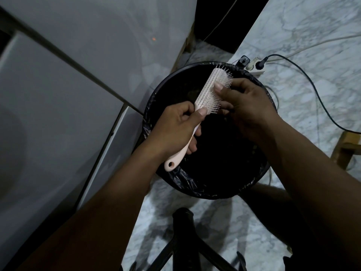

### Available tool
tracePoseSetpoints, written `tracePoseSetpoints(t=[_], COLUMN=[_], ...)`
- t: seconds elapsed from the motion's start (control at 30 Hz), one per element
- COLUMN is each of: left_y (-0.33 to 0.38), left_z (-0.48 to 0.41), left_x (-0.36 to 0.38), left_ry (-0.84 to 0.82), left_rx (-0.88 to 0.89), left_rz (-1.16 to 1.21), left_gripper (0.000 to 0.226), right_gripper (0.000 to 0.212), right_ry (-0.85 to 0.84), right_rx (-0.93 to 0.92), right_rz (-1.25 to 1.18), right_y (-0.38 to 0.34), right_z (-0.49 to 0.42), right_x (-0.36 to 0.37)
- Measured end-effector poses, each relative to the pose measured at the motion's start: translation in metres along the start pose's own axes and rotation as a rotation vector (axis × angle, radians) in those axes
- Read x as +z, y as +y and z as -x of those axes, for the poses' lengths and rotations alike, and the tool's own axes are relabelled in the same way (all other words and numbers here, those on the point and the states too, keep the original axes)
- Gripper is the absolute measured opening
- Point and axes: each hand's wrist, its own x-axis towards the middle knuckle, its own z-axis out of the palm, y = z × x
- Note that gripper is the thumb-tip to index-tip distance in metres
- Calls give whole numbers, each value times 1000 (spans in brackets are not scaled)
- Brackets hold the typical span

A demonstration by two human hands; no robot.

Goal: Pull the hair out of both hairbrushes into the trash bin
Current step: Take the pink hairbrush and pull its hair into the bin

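Nearest to us, our two forearms reach forward over a black chair base (182, 241) standing on the marble floor (312, 36). Our left hand (175, 128) is clenched around the handle of a pale pink hairbrush (203, 94), with the thumb pressed against the neck of the brush. We hold the hairbrush tilted, head up and away, bristles facing right, directly above the open mouth of the trash bin (195, 184). Our right hand (248, 102) is at the bristles, thumb resting on the brush head and fingers curled in among the pins; we cannot tell whether any hair is pinched between them. The trash bin is round, lined with a black bag, and stands on the floor just beside a white cabinet (58, 94). Beyond the bin, a power strip (254, 67) with a black cable (312, 90) lies on the floor.
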Motion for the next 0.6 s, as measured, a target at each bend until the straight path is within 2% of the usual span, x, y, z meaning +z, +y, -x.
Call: tracePoseSetpoints(t=[0.2,0.3,0.37,0.5,0.6], left_y=[1,-4,-8,-13,-14], left_z=[-1,-1,0,0,0], left_x=[-3,-2,-2,-5,-3], left_ry=[-65,-134,-136,-124,-113], left_rx=[-65,-114,-127,-253,-263], left_rz=[82,36,-28,-163,-219], left_gripper=[23,13,10,22,37], right_gripper=[21,10,9,11,12], right_ry=[35,59,50,83,115], right_rx=[25,5,-13,-64,-81], right_rz=[-41,-33,-14,26,27], right_y=[-2,-5,-4,1,4], right_z=[-2,-5,-5,-9,-13], right_x=[2,0,-1,-2,-5])
